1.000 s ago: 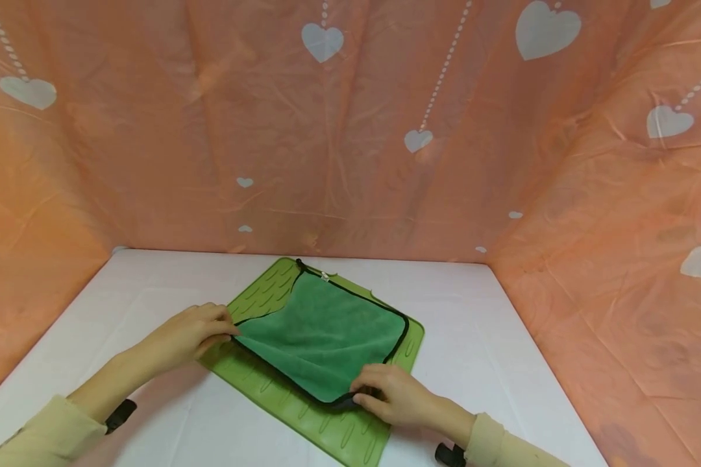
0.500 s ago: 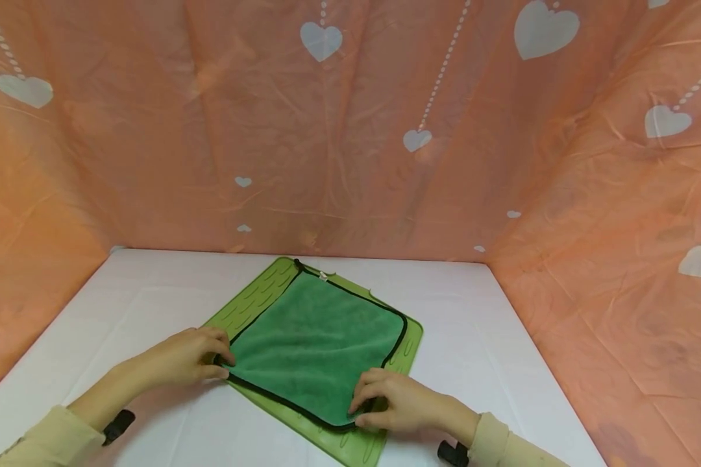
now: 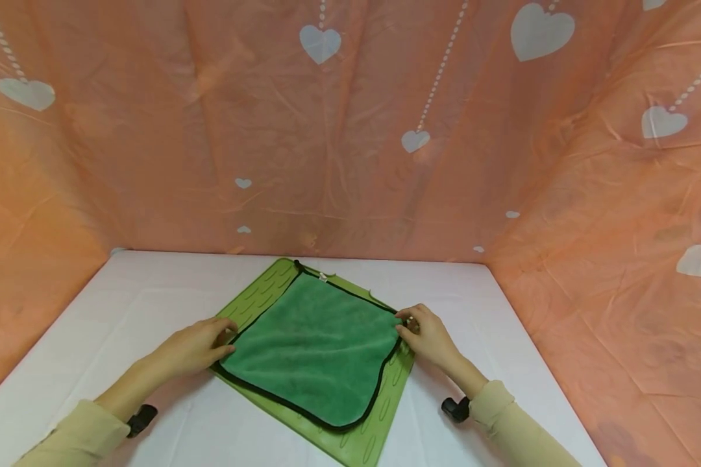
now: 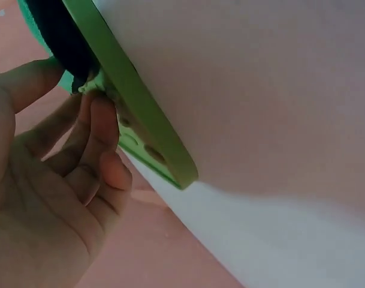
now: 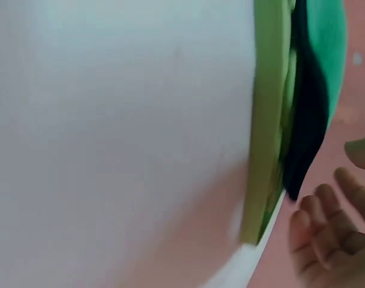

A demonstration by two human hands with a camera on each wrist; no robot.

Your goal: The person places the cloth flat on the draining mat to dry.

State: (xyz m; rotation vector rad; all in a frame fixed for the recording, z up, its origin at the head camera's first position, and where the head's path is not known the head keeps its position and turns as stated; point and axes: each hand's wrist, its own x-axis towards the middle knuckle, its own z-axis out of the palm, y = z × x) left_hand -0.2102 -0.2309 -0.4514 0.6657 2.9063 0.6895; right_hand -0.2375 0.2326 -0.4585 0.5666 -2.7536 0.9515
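Observation:
A green cloth (image 3: 312, 347) with a black border lies spread over a lime-green ridged mat (image 3: 254, 301), leaving mat showing along several sides. At the cloth's left corner is my left hand (image 3: 193, 344). Its thumb lies against the dark border in the left wrist view, with curled fingers (image 4: 104, 120) at the edge and the cloth's tip between them. My right hand (image 3: 435, 337) hovers by the cloth's right corner, fingers loosely bent. In the right wrist view, a gap separates those fingers (image 5: 326, 222) from the dark border (image 5: 305, 138).
A white-covered table (image 3: 146, 292) lies under the mat. Orange curtains (image 3: 350, 162) with pale hearts enclose the back and both sides. Dark wrist devices (image 3: 457, 410) sit near both cuffs.
The cloth's near-left part was drawn forward and laid flatter on the mat. My right hand left the near corner and moved up to the right corner. My left hand shifted slightly up the edge.

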